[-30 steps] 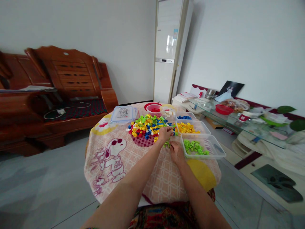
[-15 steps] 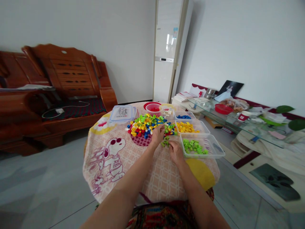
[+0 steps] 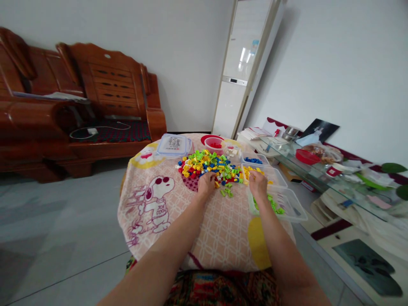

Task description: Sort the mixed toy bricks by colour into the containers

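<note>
A mixed heap of toy building bricks (image 3: pixel 210 163) in yellow, green, blue, red and white lies on the cloth-covered round table. My left hand (image 3: pixel 206 185) is at the near edge of this heap, its fingers curled in and their tips hidden. My right hand (image 3: pixel 258 183) hovers at the near side of the yellow bricks (image 3: pixel 251 170) in a clear tray, fingers pinched; whatever is between them does not show. Below that wrist, green bricks (image 3: pixel 274 205) lie in a nearer clear tray (image 3: pixel 295 208). Several loose green bricks (image 3: pixel 227 192) rest on the cloth between my hands.
Blue bricks (image 3: pixel 253 160) fill part of the farthest clear tray. A round tub (image 3: pixel 214 145) with red bricks stands at the back beside white bricks (image 3: pixel 231 152). Stacked lids (image 3: pixel 174 145) lie at the back left. A cluttered glass shelf (image 3: pixel 318 168) runs along the right.
My right hand has moved from the loose green bricks up and right to the yellow tray. My left hand has shifted slightly toward the near edge of the heap. The view has tilted.
</note>
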`<state>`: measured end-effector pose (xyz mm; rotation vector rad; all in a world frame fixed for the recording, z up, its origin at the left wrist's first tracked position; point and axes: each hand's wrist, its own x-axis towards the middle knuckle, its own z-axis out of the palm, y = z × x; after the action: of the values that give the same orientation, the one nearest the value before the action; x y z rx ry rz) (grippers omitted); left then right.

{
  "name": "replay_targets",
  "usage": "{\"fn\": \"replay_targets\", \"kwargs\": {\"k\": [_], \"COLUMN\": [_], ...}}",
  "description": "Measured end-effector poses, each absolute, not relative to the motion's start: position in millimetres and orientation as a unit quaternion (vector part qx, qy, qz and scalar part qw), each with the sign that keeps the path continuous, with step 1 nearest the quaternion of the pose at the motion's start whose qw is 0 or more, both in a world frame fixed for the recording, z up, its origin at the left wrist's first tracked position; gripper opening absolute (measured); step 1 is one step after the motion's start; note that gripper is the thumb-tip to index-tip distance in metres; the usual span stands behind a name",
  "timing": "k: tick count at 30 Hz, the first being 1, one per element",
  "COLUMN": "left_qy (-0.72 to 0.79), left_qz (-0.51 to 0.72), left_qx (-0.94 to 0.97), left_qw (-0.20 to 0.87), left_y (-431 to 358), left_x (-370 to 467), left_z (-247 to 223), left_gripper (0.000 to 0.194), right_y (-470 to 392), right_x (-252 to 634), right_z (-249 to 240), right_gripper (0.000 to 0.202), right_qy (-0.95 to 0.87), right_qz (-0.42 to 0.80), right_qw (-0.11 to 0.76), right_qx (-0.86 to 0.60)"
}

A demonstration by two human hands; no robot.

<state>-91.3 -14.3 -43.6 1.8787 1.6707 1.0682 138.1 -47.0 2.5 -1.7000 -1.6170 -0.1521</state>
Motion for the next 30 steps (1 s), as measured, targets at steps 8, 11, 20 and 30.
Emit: {"fn": "replay_targets", "kwargs": {"k": [8,11,20,30], "left_qy": [0.603,0.595,0.589,0.590], "left_qz": [0.377,0.384,0.404,0.396], "left_qx": [0.670,0.673,0.669,0.672], "left_qw": [0.212,0.211,0.209,0.210], "left_y": [-16.6,-15.6,-13.8,-14.4], "left_x": [-92.3,-92.2,-92.1,-91.7], "left_z": [-41.7,-43.9,-48.2,-45.6], "left_gripper": [0.033,0.033,0.030,0.032], "right_y": [-8.1,2.7,14.9,-54.8], "right_x": [172.4,173.3,177.4,201.7], "right_z": [30.9,30.5,34.4,29.3], "right_gripper": [0.040,0.035,0.022,0.027], "right_qy": [-0.651,-0.675,-0.712,-0.660], "right_qz": [-0.058,-0.048,-0.052,-0.121], "right_qw": [0.141,0.114,0.076,0.165], "right_qx": [-0.744,-0.727,-0.696,-0.723]}}
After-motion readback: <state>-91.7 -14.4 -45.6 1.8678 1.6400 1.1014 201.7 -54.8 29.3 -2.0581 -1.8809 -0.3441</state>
